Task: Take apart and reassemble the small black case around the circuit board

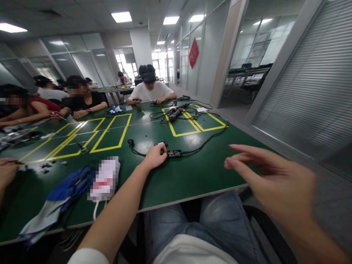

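My left hand [156, 157] is closed on the near end of a black corded device [174, 153], pressing it on the green table. The device's casing is open, showing coloured parts inside. Its cable [203, 146] runs off to the right; another length of cord goes left to a round black plug [131, 142]. Just behind my left fingers lies a small dark piece [161, 143], partly hidden. My right hand [275, 179] is raised above the right table edge, slightly blurred, with thumb and forefinger apart and nothing visible between them.
Blue and grey gloves [60, 194] and a white box-like item with a white cord [106, 178] lie at left. Yellow tape outlines [111, 149] mark the green table [192, 176]. Tangled black cables and devices [177, 113] lie farther back. A person [150, 90] sits opposite; others sit left.
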The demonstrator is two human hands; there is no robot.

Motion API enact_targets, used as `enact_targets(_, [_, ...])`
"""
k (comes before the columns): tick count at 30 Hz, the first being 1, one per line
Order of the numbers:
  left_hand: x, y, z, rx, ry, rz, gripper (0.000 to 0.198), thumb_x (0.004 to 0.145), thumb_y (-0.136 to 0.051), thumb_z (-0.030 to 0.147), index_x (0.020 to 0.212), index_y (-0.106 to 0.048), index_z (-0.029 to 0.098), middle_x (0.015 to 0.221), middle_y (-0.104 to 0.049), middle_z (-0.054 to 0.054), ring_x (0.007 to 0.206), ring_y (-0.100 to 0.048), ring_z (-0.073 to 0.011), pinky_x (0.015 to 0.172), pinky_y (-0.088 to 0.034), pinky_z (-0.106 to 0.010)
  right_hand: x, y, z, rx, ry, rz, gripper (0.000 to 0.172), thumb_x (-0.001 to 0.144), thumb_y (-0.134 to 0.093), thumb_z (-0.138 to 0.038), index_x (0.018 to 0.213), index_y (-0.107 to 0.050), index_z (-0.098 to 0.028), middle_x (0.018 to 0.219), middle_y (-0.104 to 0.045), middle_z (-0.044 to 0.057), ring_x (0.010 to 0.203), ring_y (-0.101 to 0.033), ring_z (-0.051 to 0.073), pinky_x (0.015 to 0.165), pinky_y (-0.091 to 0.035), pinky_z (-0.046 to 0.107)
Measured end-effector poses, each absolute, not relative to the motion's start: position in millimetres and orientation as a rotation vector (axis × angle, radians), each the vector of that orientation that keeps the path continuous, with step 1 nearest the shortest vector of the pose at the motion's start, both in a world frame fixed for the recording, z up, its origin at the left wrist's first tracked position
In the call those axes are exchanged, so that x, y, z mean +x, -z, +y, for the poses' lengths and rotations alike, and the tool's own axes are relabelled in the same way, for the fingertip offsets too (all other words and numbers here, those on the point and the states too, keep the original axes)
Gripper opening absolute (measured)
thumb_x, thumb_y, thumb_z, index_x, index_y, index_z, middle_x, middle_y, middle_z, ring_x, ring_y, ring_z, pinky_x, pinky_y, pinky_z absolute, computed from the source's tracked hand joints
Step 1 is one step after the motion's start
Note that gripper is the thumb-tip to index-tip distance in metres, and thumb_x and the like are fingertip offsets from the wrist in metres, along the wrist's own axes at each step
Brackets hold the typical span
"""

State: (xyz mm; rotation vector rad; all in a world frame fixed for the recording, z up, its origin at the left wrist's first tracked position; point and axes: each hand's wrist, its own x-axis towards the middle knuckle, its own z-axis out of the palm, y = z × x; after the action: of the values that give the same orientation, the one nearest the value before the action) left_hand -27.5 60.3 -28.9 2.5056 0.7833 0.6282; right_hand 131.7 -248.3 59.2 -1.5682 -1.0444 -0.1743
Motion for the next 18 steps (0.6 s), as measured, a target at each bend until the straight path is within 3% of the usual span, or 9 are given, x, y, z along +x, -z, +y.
enact_targets(2, [-27.6, 28.7, 60.0, 2.524, -0.618, 0.786, 0.009, 0.078, -0.062, 0.013, 0.078, -0.066, 0.021, 0.075, -0.067, 0.000, 0.072, -0.061, -0.0186, 0.069, -0.047, -0.030, 138.9, -45.1, -209.6, -1.565, 0.008, -1.114, 0.040, 0.097, -0.065, -0.060, 0.090, -0.082, -0.023, 0.058, -0.067, 0.001, 0.050, -0.064, 0.020, 0.052, -0.053, 0.032])
enact_targets(3, [-27.8, 28.7, 59.7, 2.532, -0.612, 0.783, 0.009, 0.078, -0.061, 0.013, 0.079, -0.066, 0.021, 0.076, -0.068, -0.001, 0.073, -0.062, -0.0190, 0.070, -0.047, -0.031, 142.5, -35.8, -190.1, -1.582, -0.059, -1.164, 0.042, 0.099, -0.062, -0.059, 0.092, -0.082, -0.023, 0.061, -0.069, 0.002, 0.054, -0.066, 0.021, 0.056, -0.054, 0.032])
enact_targets(6, [-29.2, 28.6, 57.4, 2.515, -0.618, 0.755, 0.017, 0.080, -0.060, 0.013, 0.092, -0.068, 0.021, 0.083, -0.072, -0.002, 0.078, -0.065, -0.0200, 0.076, -0.050, -0.032, 150.5, -7.1, -138.3, -1.701, -0.070, -1.325, 0.031, 0.097, -0.067, -0.048, 0.109, -0.081, -0.023, 0.100, -0.081, 0.009, 0.091, -0.074, 0.026, 0.083, -0.058, 0.038])
enact_targets(9, [-31.1, 28.8, 54.2, 2.476, -0.627, 0.750, 0.040, 0.085, -0.059, 0.017, 0.125, -0.064, 0.020, 0.089, -0.075, -0.003, 0.083, -0.068, -0.0213, 0.080, -0.052, -0.034, 151.1, 13.1, -101.4, -1.888, -0.069, -1.536, 0.044, 0.086, -0.083, -0.041, 0.127, -0.075, -0.027, 0.130, -0.073, 0.010, 0.125, -0.063, 0.032, 0.105, -0.049, 0.047])
enact_targets(12, [-32.2, 29.0, 51.8, 2.529, -0.594, 0.768, 0.051, 0.087, -0.060, 0.020, 0.138, -0.057, 0.019, 0.094, -0.075, -0.004, 0.088, -0.070, -0.0236, 0.082, -0.053, -0.036, 147.0, 26.8, -79.3, -2.010, -0.063, -1.612, 0.058, 0.082, -0.088, -0.047, 0.134, -0.071, -0.029, 0.130, -0.069, 0.011, 0.128, -0.057, 0.034, 0.107, -0.043, 0.048])
enact_targets(18, [-30.3, 25.1, 47.5, 2.648, -0.496, 0.782, 0.044, 0.090, -0.061, 0.021, 0.134, -0.063, 0.020, 0.097, -0.074, -0.006, 0.092, -0.072, -0.0260, 0.084, -0.054, -0.037, 148.2, 48.5, -65.1, -2.038, -0.130, -1.499, 0.036, 0.088, -0.082, -0.056, 0.112, -0.080, -0.030, 0.120, -0.070, 0.008, 0.120, -0.057, 0.032, 0.100, -0.040, 0.045])
